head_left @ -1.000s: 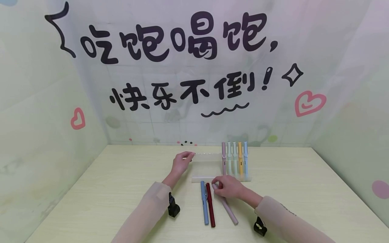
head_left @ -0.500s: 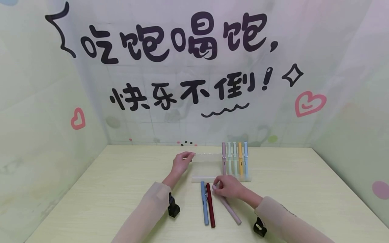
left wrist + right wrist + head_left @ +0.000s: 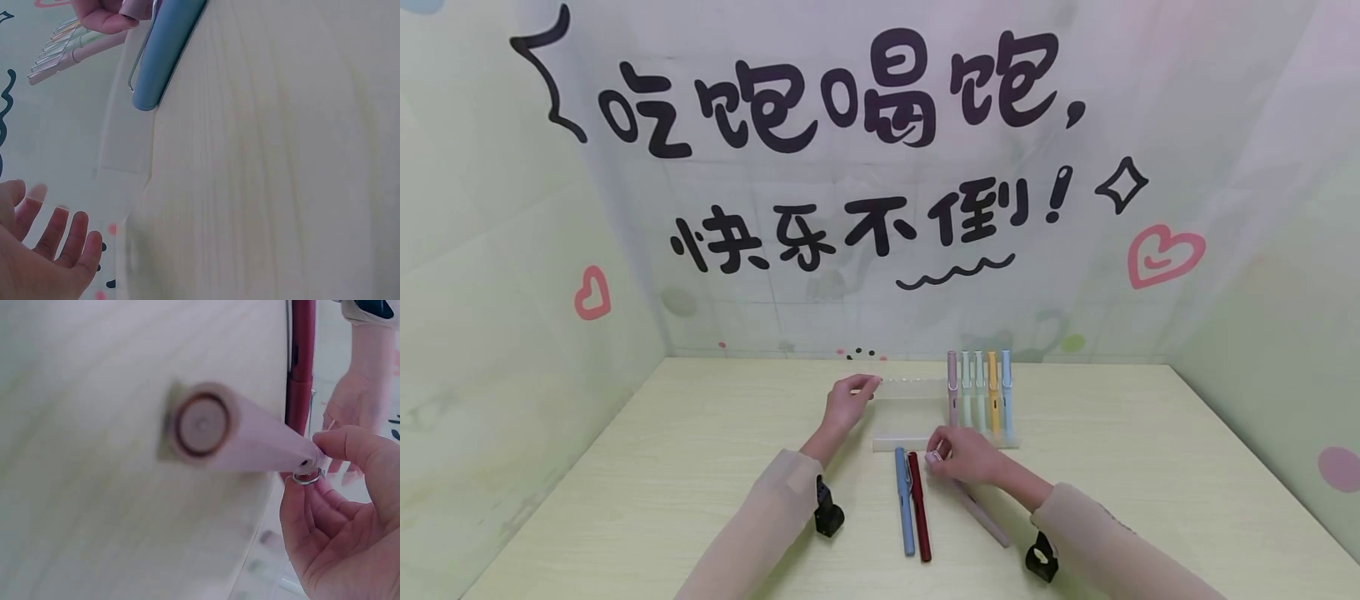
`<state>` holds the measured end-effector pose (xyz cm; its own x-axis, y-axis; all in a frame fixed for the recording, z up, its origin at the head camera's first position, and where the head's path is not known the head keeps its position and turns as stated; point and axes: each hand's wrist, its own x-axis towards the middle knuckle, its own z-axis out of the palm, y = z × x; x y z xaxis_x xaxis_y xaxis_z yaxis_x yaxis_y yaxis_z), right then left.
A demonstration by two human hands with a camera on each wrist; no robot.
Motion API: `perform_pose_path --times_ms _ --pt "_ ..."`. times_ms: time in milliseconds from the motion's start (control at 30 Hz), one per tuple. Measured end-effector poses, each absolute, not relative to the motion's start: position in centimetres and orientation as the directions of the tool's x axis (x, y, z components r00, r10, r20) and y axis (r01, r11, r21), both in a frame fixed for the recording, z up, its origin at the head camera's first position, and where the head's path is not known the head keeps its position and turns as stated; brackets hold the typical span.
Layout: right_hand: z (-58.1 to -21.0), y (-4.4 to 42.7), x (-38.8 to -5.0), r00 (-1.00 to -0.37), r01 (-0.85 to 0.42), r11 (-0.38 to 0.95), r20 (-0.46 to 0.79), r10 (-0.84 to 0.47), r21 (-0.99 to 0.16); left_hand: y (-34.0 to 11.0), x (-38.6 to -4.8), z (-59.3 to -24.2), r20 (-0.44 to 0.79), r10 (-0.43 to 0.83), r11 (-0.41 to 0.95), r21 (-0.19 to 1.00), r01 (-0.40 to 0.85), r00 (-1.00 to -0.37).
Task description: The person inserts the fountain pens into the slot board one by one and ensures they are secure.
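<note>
My right hand [image 3: 967, 456] pinches a pale lilac pen [image 3: 985, 514] by its clip end between thumb and fingers. In the right wrist view the lilac pen [image 3: 256, 437] points its round far end at the camera. My left hand [image 3: 848, 403] pinches the upper left edge of a clear pen stand [image 3: 912, 443] between thumb and index finger. On the stand's right side several pens stand upright: mauve [image 3: 952, 383], pale green, yellow [image 3: 993, 387] and light blue [image 3: 1007, 387]. In front lie a blue pen [image 3: 905, 504] and a dark red pen [image 3: 921, 508], side by side.
A pale wood-grain table [image 3: 700, 500] carries everything. Behind it hangs a backdrop [image 3: 850, 317] with black writing and pink hearts, and side panels close in left and right. A black camera mount sits on each wrist.
My right hand has risen slightly, and the lilac pen's near end has swung to the right and lifted. My left hand stays at the stand; the other pens have not moved.
</note>
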<state>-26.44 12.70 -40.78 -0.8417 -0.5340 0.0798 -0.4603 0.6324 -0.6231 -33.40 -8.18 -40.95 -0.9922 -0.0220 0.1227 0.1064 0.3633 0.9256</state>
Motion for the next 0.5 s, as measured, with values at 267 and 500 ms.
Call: perform_pose_path --times_ms 267,500 --pt "-40.6 13.4 -27.1 -0.860 -0.327 0.545 0.004 -0.511 -0.772 -8.2 -33.4 -40.9 0.117 -0.022 0.364 0.926 0.101 -0.993" --pt "-41.0 13.7 -27.5 -0.852 -0.347 0.532 0.022 -0.524 -0.772 -8.2 -33.5 -41.1 0.121 -0.024 0.364 0.926 0.104 -0.992"
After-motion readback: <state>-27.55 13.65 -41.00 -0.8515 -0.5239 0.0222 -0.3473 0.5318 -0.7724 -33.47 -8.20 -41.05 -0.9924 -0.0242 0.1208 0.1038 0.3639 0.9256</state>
